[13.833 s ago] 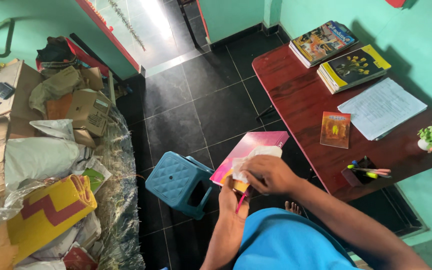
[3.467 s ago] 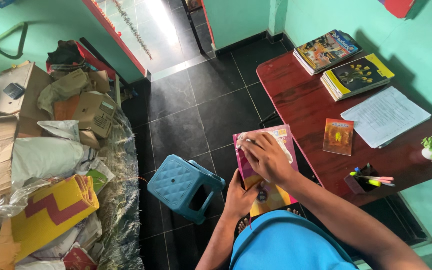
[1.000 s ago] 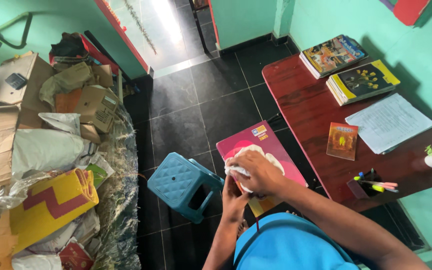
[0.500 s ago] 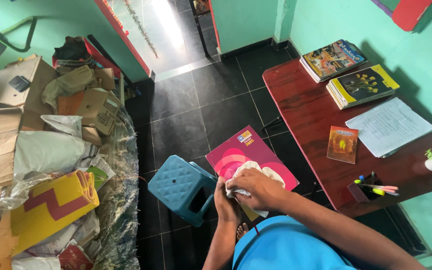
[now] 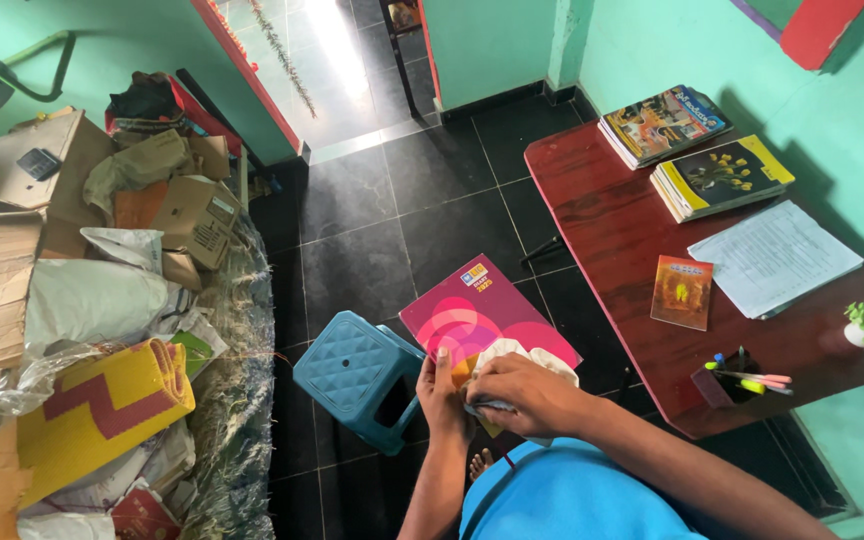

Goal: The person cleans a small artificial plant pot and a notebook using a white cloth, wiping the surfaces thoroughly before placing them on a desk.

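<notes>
So the white cloth [image 5: 537, 357] had slid down to the pink book's [image 5: 477, 315] near edge, right hand [image 5: 522, 390] clamped on it, left hand [image 5: 439, 392] gripping the book over the blue stool [image 5: 352, 375].

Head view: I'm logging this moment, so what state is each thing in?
Pink book: closed, held tilted above the floor.
Left hand: gripping the book's near edge.
Right hand: pressing a white cloth onto the cover.
Stool: upright.
Small book: closed, flat on the table.
</notes>
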